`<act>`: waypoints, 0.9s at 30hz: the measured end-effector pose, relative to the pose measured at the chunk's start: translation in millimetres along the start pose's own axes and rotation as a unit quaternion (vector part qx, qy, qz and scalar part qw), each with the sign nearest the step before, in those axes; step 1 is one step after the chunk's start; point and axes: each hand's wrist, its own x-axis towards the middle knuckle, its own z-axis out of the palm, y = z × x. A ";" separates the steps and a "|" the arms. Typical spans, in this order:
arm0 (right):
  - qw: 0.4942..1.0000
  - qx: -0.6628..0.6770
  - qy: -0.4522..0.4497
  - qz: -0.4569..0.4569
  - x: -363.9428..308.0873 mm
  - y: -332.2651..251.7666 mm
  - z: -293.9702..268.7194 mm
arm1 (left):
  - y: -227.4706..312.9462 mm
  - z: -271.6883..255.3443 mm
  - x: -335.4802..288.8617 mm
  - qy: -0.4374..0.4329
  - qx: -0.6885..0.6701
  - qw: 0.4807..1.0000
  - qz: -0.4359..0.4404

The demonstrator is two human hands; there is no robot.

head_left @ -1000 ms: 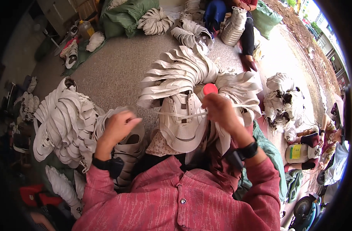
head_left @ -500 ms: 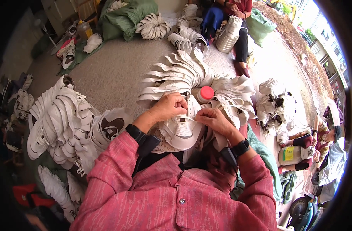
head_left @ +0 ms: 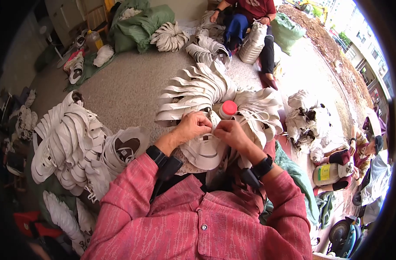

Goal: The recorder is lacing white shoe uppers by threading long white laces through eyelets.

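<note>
A white mesh shoe upper [head_left: 201,157] lies toe toward me on my lap. Both my hands meet over its lacing area. My left hand [head_left: 192,126] is closed in a pinch at the left eyelet edge, on the white shoelace. Close beside it, my right hand [head_left: 231,133] pinches the shoelace too, knuckles up. The fingers hide most of the lace and the eyelets. Just beyond stand fanned stacks of white shoe uppers [head_left: 198,89], and a second fan with loose laces [head_left: 259,113] is to the right. Between them sits a white jar with a red lid [head_left: 228,108].
At left is a large pile of shoe uppers [head_left: 65,138]; another bundle [head_left: 308,117] rests at right. A seated person [head_left: 250,26] is at the back beside green sacks [head_left: 139,28]. Another person [head_left: 361,156] sits at far right near a scooter [head_left: 343,236].
My hands have drawn closer together over the eyelets, the right moving left. The view has shifted slightly. At the back, the seated person's hands have moved apart.
</note>
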 end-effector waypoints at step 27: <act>0.908 -0.252 -0.181 -0.281 52.0 -9.8 -41.5 | 18.6 -1.9 8.8 -0.044 0.206 0.977 -0.002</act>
